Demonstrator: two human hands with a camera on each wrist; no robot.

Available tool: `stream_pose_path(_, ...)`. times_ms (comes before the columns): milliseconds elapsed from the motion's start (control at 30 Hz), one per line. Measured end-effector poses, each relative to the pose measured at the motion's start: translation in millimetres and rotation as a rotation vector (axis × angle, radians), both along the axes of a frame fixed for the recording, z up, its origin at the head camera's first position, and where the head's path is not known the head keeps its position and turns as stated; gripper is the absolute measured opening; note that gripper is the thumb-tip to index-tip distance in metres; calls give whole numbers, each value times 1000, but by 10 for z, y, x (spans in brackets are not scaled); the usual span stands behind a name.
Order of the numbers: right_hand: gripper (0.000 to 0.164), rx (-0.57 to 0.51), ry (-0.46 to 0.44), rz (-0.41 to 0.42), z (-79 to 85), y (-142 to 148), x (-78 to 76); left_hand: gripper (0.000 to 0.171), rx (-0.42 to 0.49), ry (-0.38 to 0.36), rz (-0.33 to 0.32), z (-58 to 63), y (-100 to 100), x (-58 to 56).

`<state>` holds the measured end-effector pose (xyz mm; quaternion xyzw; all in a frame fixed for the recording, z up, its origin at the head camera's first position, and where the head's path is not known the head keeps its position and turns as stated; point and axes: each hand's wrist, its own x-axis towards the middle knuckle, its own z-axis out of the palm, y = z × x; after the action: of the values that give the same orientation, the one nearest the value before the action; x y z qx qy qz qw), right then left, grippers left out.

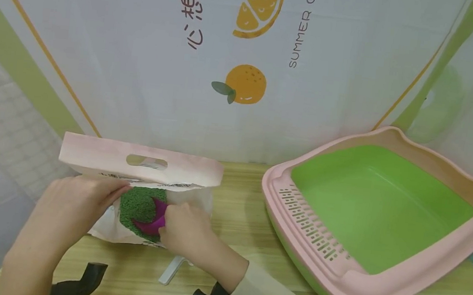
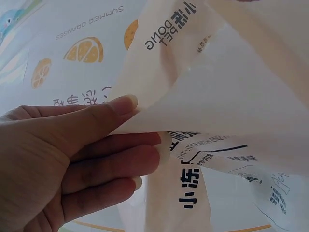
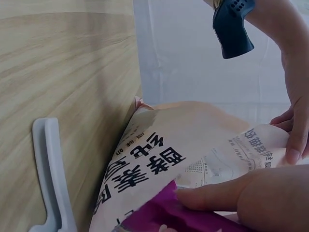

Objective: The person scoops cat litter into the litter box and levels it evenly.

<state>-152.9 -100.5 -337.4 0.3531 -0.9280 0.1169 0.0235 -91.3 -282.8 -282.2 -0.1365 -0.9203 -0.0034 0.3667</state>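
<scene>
A pale cat litter bag [image 1: 141,164] lies mouth-open on the table, its far edge folded up with a handle slot showing. My left hand [image 1: 77,200] pinches the bag's edge at the left; in the left wrist view, thumb and fingers [image 2: 113,154] hold the paper between them. Green litter pellets [image 1: 137,204] fill the bag's mouth. My right hand [image 1: 188,234] grips a purple scoop [image 1: 155,223] whose blade sits among the pellets. In the right wrist view the purple scoop [image 3: 169,210] is at the bag's printed near edge, with a finger along it.
To the right stands a green litter box [image 1: 293,264] with a pink rim and a slotted step. A light grey plastic bar [image 1: 171,269] lies on the wooden table [image 1: 235,200] in front of the bag. Behind hangs a curtain [image 1: 139,84] printed with oranges.
</scene>
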Motion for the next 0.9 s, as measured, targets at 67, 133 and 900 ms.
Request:
stream_pose_path(67, 53, -13, -9, 2, -2, -9, -11, 74, -2, 3, -1, -2, 0, 1)
stream_pose_path(133, 53, -23, -20, 1, -9, -24, -23, 74, -3, 4, -4, -4, 1, 4)
stream_pose_path(900, 50, -41, -100, -43, -153, -258, -104, 21, -2, -42, 24, 43, 15, 20)
